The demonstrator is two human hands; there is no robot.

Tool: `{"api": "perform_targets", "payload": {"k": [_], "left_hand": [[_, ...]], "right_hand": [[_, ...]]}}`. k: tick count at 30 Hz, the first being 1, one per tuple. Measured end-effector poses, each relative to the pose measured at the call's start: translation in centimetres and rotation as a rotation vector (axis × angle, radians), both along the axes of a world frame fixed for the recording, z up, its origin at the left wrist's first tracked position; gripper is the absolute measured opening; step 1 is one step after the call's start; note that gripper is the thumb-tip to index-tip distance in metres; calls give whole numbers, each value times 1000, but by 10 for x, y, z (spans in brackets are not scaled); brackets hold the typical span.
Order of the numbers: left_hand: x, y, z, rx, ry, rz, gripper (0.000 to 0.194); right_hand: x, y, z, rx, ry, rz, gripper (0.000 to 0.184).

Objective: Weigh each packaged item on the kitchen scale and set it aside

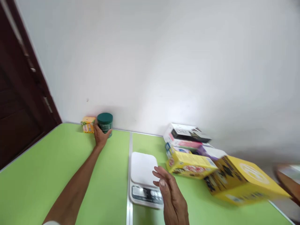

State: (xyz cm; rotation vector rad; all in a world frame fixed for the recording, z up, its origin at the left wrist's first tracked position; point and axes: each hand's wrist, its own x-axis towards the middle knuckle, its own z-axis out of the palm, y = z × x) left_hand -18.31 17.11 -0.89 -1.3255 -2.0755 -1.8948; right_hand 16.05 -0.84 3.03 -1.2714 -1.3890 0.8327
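Observation:
At the far left of the green table, my left hand point(101, 133) is wrapped around a dark green jar point(105, 117) with a lid. Right beside the jar sits a small yellow-orange box point(88, 125), close to the back of that hand. My right hand point(172, 197) is raised with its fingers stretched out and thumb apart, holding nothing. It hovers in front of the right edge of a white kitchen scale point(142, 167), covering part of its button panel. The scale's plate has nothing on it.
Several boxes lie piled to the right: a white and black box point(189, 132), a yellow carton point(192, 164), and a large yellow box point(243, 179), tilted and blurred. Someone's blurred arm point(284, 179) shows at the right edge. A wall point(150, 62) borders the table point(112, 184).

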Motion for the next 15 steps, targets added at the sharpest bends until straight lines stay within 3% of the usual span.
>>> {"api": "perform_targets", "payload": {"k": [5,9,12,15], "left_hand": [[-5,-5,6,-116,34,12,105],[2,-25,29,-209,80,49,111],[37,-43,56,-177,166,14,109],[104,-59,79,-96,221,-196,98]], "right_hand": [[49,-8,-7,-43,-2,-268,57],[94,14,-23,-33,-9,-444,70],[117,45,-41,70,-11,-512,79],[124,77,-56,169,18,-508,80]]}}
